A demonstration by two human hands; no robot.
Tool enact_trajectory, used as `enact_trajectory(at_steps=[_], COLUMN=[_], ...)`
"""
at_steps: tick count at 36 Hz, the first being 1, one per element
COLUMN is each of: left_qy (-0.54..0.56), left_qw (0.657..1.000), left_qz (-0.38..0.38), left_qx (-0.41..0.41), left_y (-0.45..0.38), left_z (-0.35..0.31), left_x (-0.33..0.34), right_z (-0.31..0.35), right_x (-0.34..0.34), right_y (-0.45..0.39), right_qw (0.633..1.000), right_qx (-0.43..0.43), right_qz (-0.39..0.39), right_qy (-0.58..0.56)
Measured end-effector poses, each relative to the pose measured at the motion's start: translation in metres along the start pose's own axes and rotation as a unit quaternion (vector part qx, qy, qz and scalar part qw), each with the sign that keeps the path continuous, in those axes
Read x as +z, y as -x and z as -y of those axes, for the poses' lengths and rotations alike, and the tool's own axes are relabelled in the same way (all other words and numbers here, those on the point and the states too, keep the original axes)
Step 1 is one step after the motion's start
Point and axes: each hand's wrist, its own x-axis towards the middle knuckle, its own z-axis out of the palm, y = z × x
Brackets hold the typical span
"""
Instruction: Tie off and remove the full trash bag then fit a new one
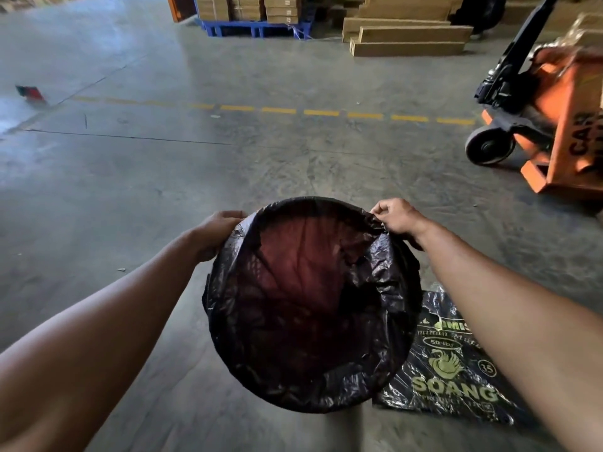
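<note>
The new bag (368, 282) is thin, soft, slippery film. Left hand (217, 233) grips its folded edge at 10 o'clock; right hand (396, 216) pinches it at 2 o'clock.

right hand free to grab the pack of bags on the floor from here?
Probably not at once. The right hand is pinching the black liner at the bin's far rim, so it must let go first. After that the way looks open: the bag pack lies on the floor beside the bin, under that forearm.

Thin black trash bag (303, 308) lines the round bin — its edge folded over the rim, crumpled.
</note>
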Motion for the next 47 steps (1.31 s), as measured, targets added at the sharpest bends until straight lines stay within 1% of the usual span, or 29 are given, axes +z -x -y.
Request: enact_trajectory(at_steps=[1, 3, 6, 8, 10, 12, 15, 17, 19, 20, 22, 23, 24, 26, 30, 36, 41, 44, 47], left_qy=[0.033, 0.103, 0.177, 0.219, 0.227, 0.193, 0.140, 0.115, 0.084, 0.076, 0.080, 0.091, 0.112, 0.138, 0.151, 0.144, 0.124, 0.118, 0.073], left_qw=[0.999, 0.994, 0.982, 0.973, 0.971, 0.979, 0.990, 0.993, 0.993, 0.992, 0.991, 0.990, 0.989, 0.985, 0.979, 0.972, 0.975, 0.979, 0.985], left_qz=[-0.004, -0.020, -0.054, -0.060, -0.048, -0.049, -0.029, -0.034, -0.052, -0.066, -0.085, -0.087, -0.080, -0.092, -0.133, -0.183, -0.184, -0.169, -0.156], left_qx=[-0.016, -0.038, -0.038, -0.042, -0.060, -0.050, -0.004, 0.025, 0.061, 0.071, 0.062, 0.057, 0.054, 0.043, 0.024, 0.014, -0.001, -0.003, -0.011], left_y=[0.000, 0.000, 0.003, 0.011, 0.021, 0.026, 0.039, 0.046, 0.050, 0.050, 0.055, 0.058, 0.061, 0.062, 0.065, 0.069, 0.071, 0.071, 0.071], left_z=[0.004, 0.012, 0.022, 0.028, 0.037, 0.048, 0.051, 0.048, 0.046, 0.049, 0.050, 0.051, 0.052, 0.057, 0.059, 0.056, 0.056, 0.053, 0.054], left_x=[0.001, 0.002, 0.002, 0.002, 0.005, 0.008, 0.018, 0.025, 0.029, 0.029, 0.033, 0.036, 0.041, 0.049, 0.059, 0.072, 0.068, 0.067, 0.063], right_z=[-0.008, -0.017, -0.017, -0.020, -0.022, -0.024, -0.031, -0.034, -0.035, -0.037, -0.037, -0.035, -0.032, -0.028, -0.029, -0.034, -0.032, -0.032, -0.030], right_x=[0.002, 0.006, 0.010, 0.011, 0.012, 0.014, 0.017, 0.021, 0.028, 0.034, 0.046, 0.051, 0.056, 0.065, 0.062, 0.049, 0.048, 0.046, 0.043], right_y=[-0.002, 0.002, 0.022, 0.033, 0.043, 0.056, 0.077, 0.089, 0.104, 0.111, 0.129, 0.137, 0.142, 0.144, 0.128, 0.122, 0.123, 0.124, 0.123], right_qw=[0.999, 0.993, 0.969, 0.954, 0.936, 0.929, 0.947, 0.955, 0.955, 0.952, 0.945, 0.943, 0.941, 0.939, 0.939, 0.955, 0.962, 0.967, 0.974], right_qx=[0.023, 0.068, 0.068, 0.062, 0.055, 0.051, 0.051, 0.042, 0.035, 0.036, 0.041, 0.027, 0.012, -0.002, 0.023, 0.041, 0.061, 0.067, 0.062], right_qz=[0.008, -0.001, -0.020, -0.047, -0.054, -0.058, -0.056, -0.070, -0.110, -0.143, -0.196, -0.200, -0.190, -0.171, -0.185, -0.145, -0.133, -0.122, -0.107], right_qy=[-0.022, -0.100, -0.236, -0.291, -0.342, -0.361, -0.312, -0.284, -0.274, -0.266, -0.259, -0.265, -0.278, -0.298, -0.290, -0.257, -0.229, -0.211, -0.189])
